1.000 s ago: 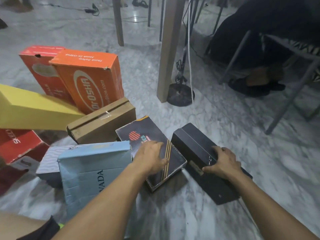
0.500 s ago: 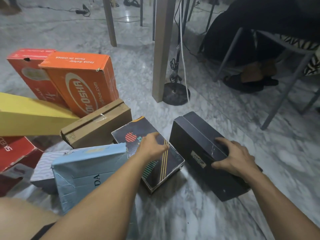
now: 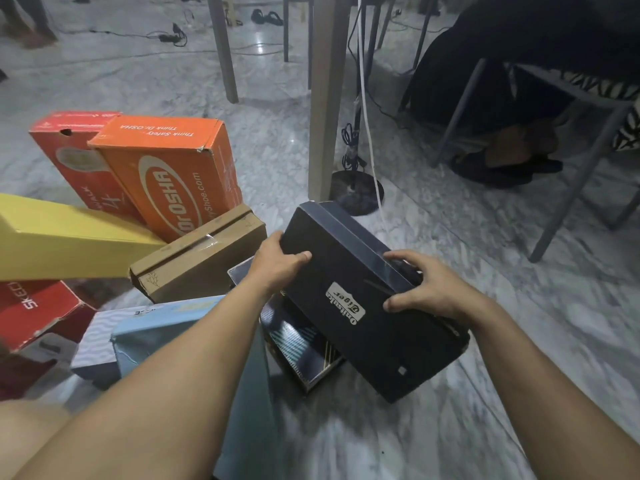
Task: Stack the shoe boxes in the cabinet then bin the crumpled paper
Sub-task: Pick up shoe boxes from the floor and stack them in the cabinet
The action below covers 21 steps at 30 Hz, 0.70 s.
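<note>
what moved: your left hand (image 3: 277, 265) has come off the patterned box (image 3: 301, 348) and gone over to the black shoe box (image 3: 363, 306); half a second back only the right was on it, and the box was sitting flat on the floor. now it looks tipped up and partly over the patterned box.

left hand: fingers curled over the box's upper-left long edge, gripping it.

right hand (image 3: 426, 289): wrapped over the opposite long edge, thumb on the labelled side. holding too.

where the box is: centre of the frame, between your hands. can't tell if its low corner touches the marble floor (image 3: 519, 341).

long axis: runs from upper left, near the table leg (image 3: 323, 98), down to lower right. your hands sit across the short way, both closer to the far end, so the near end will likely sag when you lift.

nearer hand: pretty even, both on it.

rest of the pile: orange box (image 3: 173, 174), yellow box (image 3: 62, 237), brown box (image 3: 204, 254) and light blue box (image 3: 162, 330) on the left of the frame.

cabinet: not in view, same for the crumpled paper.
</note>
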Tool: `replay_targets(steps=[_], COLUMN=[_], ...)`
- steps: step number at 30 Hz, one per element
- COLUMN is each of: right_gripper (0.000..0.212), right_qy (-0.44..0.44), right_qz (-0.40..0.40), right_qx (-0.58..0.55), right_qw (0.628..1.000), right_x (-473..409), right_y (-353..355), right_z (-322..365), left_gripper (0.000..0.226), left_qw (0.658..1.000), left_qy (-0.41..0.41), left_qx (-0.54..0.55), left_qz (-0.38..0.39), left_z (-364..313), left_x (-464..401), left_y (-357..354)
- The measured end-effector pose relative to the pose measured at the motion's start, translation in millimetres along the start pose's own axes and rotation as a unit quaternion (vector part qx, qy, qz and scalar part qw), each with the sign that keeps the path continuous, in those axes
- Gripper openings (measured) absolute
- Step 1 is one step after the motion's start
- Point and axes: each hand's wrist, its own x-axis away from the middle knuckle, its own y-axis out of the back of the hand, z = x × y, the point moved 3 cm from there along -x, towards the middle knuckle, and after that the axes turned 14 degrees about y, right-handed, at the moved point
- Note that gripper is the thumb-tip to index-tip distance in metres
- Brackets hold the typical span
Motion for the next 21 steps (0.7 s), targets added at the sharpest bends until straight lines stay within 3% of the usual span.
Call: replay_targets(steps=[3, 6, 8, 10, 12, 17, 21], right_gripper=[0.084, 0.070, 0.060, 0.066, 0.080, 0.102, 0.088], right_qy=[0.004, -0.017, -0.067, -0.135, -0.164, -0.139, -0.184], right_qz=[0.010, -0.011, -0.055, -0.102, -0.142, -0.311, -0.400], right_qx=[0.026, 0.078, 0.208, 0.285, 0.248, 0.088, -0.073], right_qw=[1.000, 0.997, 0.974, 0.944, 0.944, 0.936, 0.895], right_x=[-10, -7, 0, 7, 11, 20, 30], right_y=[-3, 2, 4, 3, -1, 5, -4], right_z=[-1, 5, 5, -2, -10, -22, -52], left_gripper=[0.052, 0.065, 0.070, 0.070, 0.070, 0.075, 0.079], left_qw=[1.000, 0.998, 0.998, 0.998, 0.997, 0.997, 0.996], left_qy=[0.015, 0.037, 0.042, 0.047, 0.053, 0.058, 0.040], left_qx=[-0.024, -0.041, -0.048, -0.043, -0.043, -0.012, -0.002], left_qz=[-0.013, -0.025, -0.027, -0.001, 0.030, 0.057, 0.082], left_z=[13, 22, 24, 26, 28, 28, 24], left_x=[-3, -7, -9, -9, -10, -9, -8], left_y=[7, 11, 12, 9, 7, 5, 8])
